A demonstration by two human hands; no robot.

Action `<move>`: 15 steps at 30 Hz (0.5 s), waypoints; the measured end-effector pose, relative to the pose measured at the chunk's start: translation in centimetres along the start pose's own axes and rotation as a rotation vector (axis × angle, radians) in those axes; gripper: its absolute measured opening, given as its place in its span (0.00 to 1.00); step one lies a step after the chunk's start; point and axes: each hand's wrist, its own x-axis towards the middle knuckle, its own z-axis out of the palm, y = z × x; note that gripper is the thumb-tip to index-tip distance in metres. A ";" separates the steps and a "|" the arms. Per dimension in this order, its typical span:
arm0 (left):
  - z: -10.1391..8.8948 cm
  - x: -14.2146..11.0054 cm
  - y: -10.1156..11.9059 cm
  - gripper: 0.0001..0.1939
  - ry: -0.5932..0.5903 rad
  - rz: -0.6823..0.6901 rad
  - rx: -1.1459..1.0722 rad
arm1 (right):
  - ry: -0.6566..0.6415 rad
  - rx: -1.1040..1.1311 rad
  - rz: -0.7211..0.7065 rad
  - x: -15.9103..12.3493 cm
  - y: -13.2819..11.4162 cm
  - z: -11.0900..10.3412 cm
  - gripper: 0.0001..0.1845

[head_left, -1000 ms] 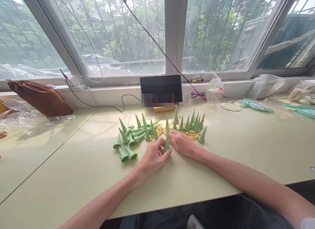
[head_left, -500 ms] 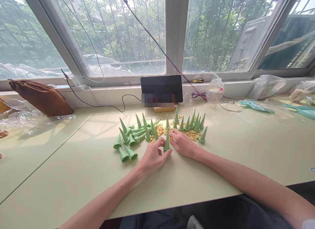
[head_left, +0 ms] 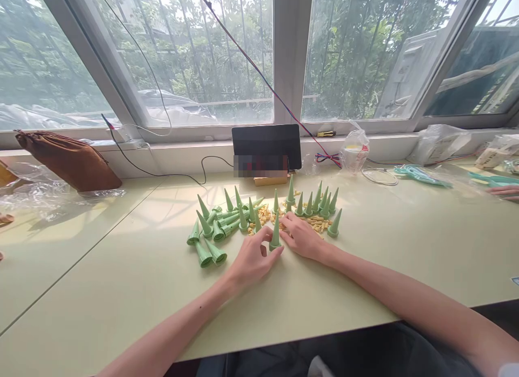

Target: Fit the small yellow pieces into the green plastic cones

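My left hand [head_left: 255,251] is closed round the base of an upright green plastic cone spike [head_left: 276,233], thumb in front and fingers behind. My right hand [head_left: 302,235] rests just to the right, its curled fingers in a heap of small tan plug-like pieces [head_left: 318,223]. Whatever those fingertips pinch is hidden. Left of my hands, several green cones [head_left: 217,255] lie on their sides, showing hollow round bases, with others upright among them. More cones [head_left: 308,205] stand in a group behind my right hand, and one stands apart [head_left: 334,225] to its right.
A dark-screened tablet [head_left: 265,139] leans on a small cardboard box [head_left: 271,180] by the window. A brown drawstring pouch [head_left: 68,161] stands far left. Cables, a bagged cup [head_left: 354,152] and teal plastic items [head_left: 421,174] line the back right. Another person's hand [head_left: 505,192] shows at the right edge.
Another person's hand has come into view at the right edge, beside a teal item that has shifted. My own hands and the cones look nearly unmoved.
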 end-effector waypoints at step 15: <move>-0.1 0.0 0.0 0.12 0.015 0.012 -0.007 | 0.000 0.045 -0.005 0.0 0.2 0.1 0.04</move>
